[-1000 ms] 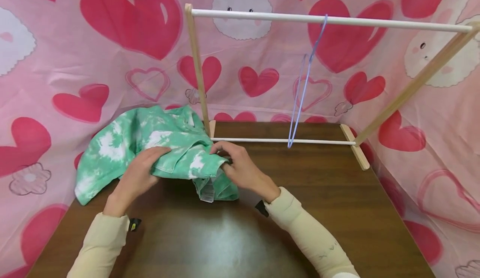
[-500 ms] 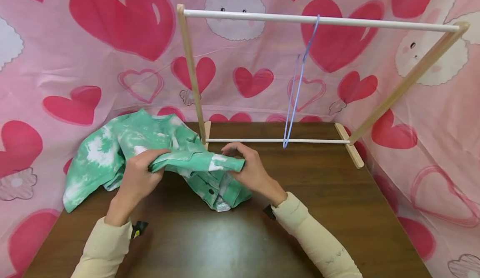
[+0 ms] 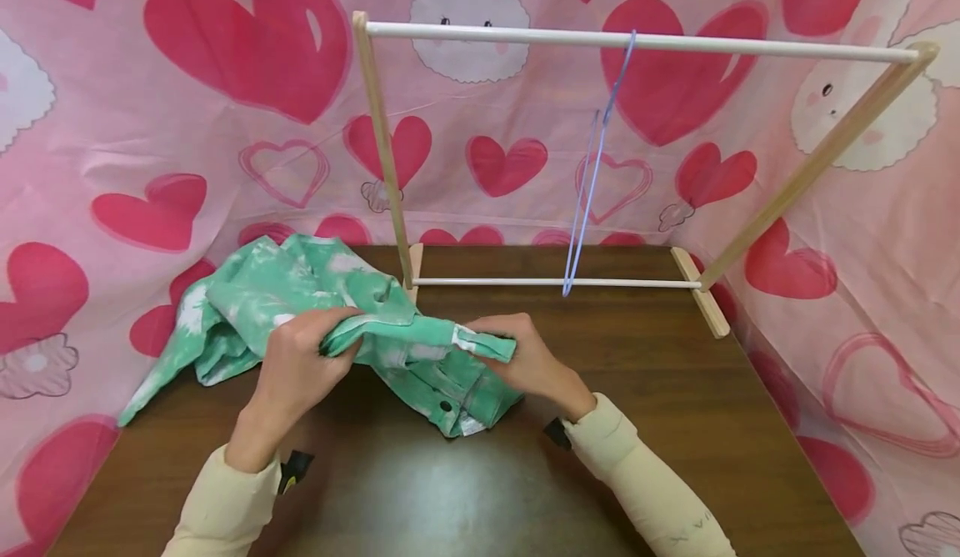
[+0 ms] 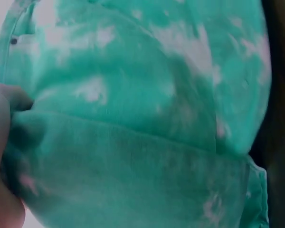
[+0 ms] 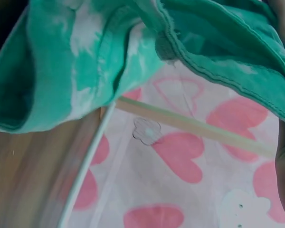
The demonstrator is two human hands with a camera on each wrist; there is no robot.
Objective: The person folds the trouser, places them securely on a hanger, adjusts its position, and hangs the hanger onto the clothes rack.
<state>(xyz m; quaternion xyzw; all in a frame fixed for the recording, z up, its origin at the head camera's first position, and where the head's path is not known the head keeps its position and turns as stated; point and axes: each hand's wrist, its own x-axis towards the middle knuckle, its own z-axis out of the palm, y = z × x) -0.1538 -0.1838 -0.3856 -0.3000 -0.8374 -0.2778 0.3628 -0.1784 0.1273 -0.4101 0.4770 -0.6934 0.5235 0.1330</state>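
nearby, blue hanger (image 3: 587, 205) on rack (image 3: 487, 33), green garment (image 3: 322, 286) partly covering brown table (image 3: 435, 490)

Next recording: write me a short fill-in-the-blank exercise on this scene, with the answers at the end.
1. The left grip and right grip hold a garment coloured white and ____.
2. On the rack, the hanger hooks over the ____ of two white bars.
3. The red shapes on the pink backdrop are ____.

Missing words: green; upper; hearts.

The green-and-white garment (image 3: 337, 283) is rumpled, partly raised.
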